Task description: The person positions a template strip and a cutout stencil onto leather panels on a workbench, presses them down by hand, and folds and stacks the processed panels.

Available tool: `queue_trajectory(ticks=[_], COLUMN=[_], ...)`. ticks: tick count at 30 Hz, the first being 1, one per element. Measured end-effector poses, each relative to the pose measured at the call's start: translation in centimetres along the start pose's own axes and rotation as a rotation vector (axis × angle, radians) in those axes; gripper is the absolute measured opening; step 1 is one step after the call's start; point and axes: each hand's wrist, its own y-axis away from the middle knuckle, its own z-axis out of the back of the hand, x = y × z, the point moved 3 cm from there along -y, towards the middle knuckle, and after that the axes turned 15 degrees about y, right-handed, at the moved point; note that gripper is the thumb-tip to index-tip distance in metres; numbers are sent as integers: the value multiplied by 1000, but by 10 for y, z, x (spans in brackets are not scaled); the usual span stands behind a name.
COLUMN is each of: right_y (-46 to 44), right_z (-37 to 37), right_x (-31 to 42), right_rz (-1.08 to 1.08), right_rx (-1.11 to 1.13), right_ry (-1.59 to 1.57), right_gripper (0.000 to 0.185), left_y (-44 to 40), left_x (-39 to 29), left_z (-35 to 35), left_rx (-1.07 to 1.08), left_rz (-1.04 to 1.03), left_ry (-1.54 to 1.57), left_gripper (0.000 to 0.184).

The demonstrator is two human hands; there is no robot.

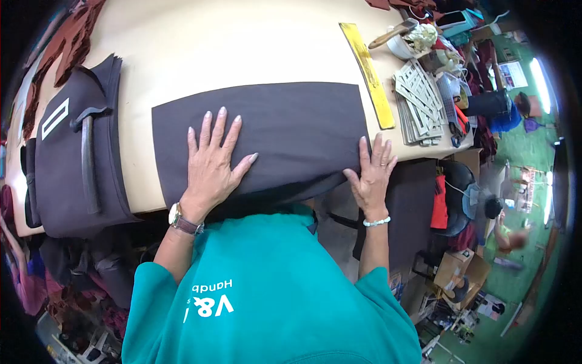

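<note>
A dark charcoal sheet, fabric or thin leather, lies on the pale table, its near edge hanging over the front. My left hand, with a watch at the wrist, rests flat on its left part, fingers spread. Toward the right end, my right hand, with a beaded bracelet, lies on the sheet's near right corner, fingers extended. Neither hand grips anything. To the left, a hammer lies on a folded stack of dark sheets, beside a pale rectangular frame.
Right of the sheet is a yellow strip, then a pile of pale slotted templates. A brush lies across a white tub. Brown pieces sit far left. Another person is at far right.
</note>
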Motion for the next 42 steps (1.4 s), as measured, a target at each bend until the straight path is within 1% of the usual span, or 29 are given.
queue_trajectory(ticks=[3,4,7,10,13,14,17,18,19,21,23,25,26,27,28,29,31,32,35,37,38,39,41,42], right_y=[-16,-29,-74,-106,-107,-105,-96,-93,-89,-82,-78,-76,-74,-72,-71,-73,-78,-81,-93,-103,-110,-113,-108,-104], right_z=[10,14,1,-9,-3,2,16,5,19,51,96,132,142,149,153,152,148,145,128,96,75,54,36,30], right_x=[-9,-8,-17,-19,-16,-16,-19,-25,-18,-12,-8,-7,-10,-13,-17,-20,-23,-22,1,16,23,31,37,38], right_rz=[-119,-152,-329,-473,-513,-537,-532,-480,-533,-472,-353,-362,-344,-325,-347,-320,-262,-233,-233,-253,-273,-295,-363,-386], right_rx=[-16,-190,-251,-12,-83,-150,-293,-370,-317,-441,-651,-800,-826,-853,-857,-842,-810,-751,-551,-311,-220,-130,-201,-295], right_ry=[20,30,-130,27,84,18,-300,-513,-818,-921,-747,-829,-947,-1066,-1100,-1214,-1438,-1523,-1647,-1632,-1490,-1346,-629,-671], right_gripper=[57,48,46,46,49,54,60,60,54,49,50,52,52,53,52,51,51,52,53,58,59,60,62,58], left_y=[5,6,11,17,20,20,20,20,21,20,20,21,20,20,21,22,24,25,30,33,34,35,33,33], left_x=[-2,-2,-2,-4,-3,-3,-3,-3,-3,-2,-1,-1,0,0,1,3,6,8,13,16,17,17,14,14], left_z=[0,-1,1,4,4,4,4,5,5,5,5,4,4,6,7,9,13,15,19,20,20,22,27,29], left_rx=[-11,-12,-20,-14,-36,-34,-48,-46,-45,-51,-53,-50,-67,-130,-195,-259,-369,-424,-598,-669,-704,-671,-616,-609], left_rz=[18,25,38,59,64,73,55,55,53,49,50,50,71,62,53,43,12,-6,-22,-13,-9,7,36,43], left_ry=[1,-2,-4,1,17,24,37,46,50,56,66,81,131,209,287,364,423,454,505,557,587,545,464,415], left_gripper=[67,66,66,66,66,66,66,67,67,67,70,74,86,91,96,101,108,112,118,120,121,121,120,112])
